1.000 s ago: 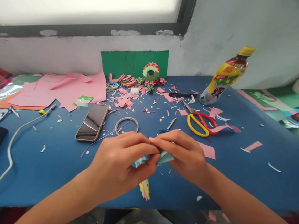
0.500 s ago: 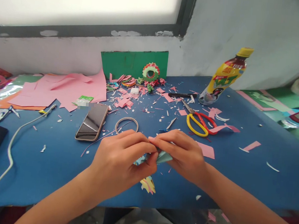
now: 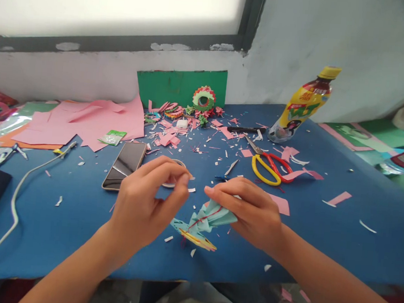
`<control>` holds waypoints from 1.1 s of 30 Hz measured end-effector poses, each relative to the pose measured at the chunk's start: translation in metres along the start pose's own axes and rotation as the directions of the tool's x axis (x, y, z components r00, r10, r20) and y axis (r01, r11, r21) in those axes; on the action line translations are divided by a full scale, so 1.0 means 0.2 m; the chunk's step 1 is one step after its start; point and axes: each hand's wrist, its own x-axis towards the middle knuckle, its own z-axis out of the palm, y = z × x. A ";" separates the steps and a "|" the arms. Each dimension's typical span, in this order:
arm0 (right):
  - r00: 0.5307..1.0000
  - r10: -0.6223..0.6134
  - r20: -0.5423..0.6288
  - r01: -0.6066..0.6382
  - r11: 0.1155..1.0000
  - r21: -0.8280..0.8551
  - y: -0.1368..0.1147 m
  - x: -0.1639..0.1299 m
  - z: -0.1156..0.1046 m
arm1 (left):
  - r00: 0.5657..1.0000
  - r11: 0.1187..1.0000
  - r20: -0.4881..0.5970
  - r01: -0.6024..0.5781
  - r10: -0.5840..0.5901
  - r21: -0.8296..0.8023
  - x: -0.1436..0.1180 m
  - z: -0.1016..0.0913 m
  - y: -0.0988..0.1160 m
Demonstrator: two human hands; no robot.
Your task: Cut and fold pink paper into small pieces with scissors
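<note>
My right hand (image 3: 249, 211) pinches a folded light-blue paper piece (image 3: 203, 219) with a red thread across it and yellow and pink folds at its lower end. It hovers just above the blue table (image 3: 320, 245). My left hand (image 3: 145, 203) is a little to the left of the piece and apart from it. Its thumb and forefinger are pressed together, and nothing shows between them. That hand covers part of a tape ring (image 3: 168, 185).
A phone (image 3: 124, 164) lies left of my left hand. Yellow-and-red scissors (image 3: 269, 166) and a tilted yellow bottle (image 3: 301, 105) are at the back right. Pink sheets (image 3: 81, 121), a green card (image 3: 168, 86), a paper wreath (image 3: 204, 97), scraps and a white cable (image 3: 14, 202) litter the table.
My left hand has let go of the paper piece and drawn back up and left. The piece, held by the right hand alone, now fans open and shows its red thread.
</note>
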 end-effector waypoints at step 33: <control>0.876 0.482 0.031 -0.465 0.825 0.320 0.05 0.08 -0.01 | 0.990 0.980 0.137 0.058 -0.032 -0.193 -0.03 0.11 -0.07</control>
